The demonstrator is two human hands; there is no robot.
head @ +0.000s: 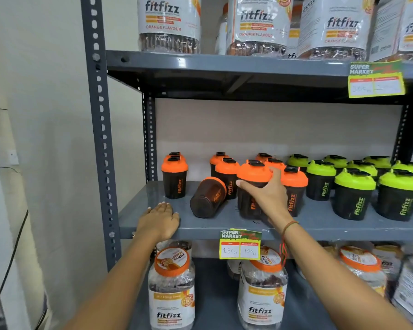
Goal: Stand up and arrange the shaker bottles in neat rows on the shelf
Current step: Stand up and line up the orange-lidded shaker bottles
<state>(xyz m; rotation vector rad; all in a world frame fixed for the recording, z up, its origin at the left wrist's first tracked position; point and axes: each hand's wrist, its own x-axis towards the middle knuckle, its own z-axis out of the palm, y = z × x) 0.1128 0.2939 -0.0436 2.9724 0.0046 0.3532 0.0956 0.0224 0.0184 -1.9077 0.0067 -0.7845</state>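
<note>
The right hand (266, 192) reaches forward over the grey middle shelf (320, 225) and wraps an upright orange-lidded shaker bottle (253, 186) just under its lid, fingers spread round the front, thumb up by the lid's edge; a thin thread band sits on that wrist. The left hand (159, 219) lies flat, palm down and empty, on the shelf's front left edge, fingers together and pointing inward; both forearms stretch up from below.

Just left of the gripped bottle a tipped shaker bottle (208, 197) lies tilted, its base toward the front and its lid leaning against a standing one behind; more orange-lidded shakers (174, 177) stand upright around it, one at the far left with another behind; green-lidded shakers (354, 194) stand in rows on the right. The dark cups read "fitfizz" down the side, orange or green to match the lids.

A yellow price tag (240, 244) on the shelf edge reads "SUPER MARKET", "150 Rs" and "100 Rs"; a second tag (376, 78) hangs above, its figures too faint to read. The jars (169, 22) overhead read "fitfizz", "ORANGE FLAVOUR"; the lower jars (171, 289) also read "fitfizz".
</note>
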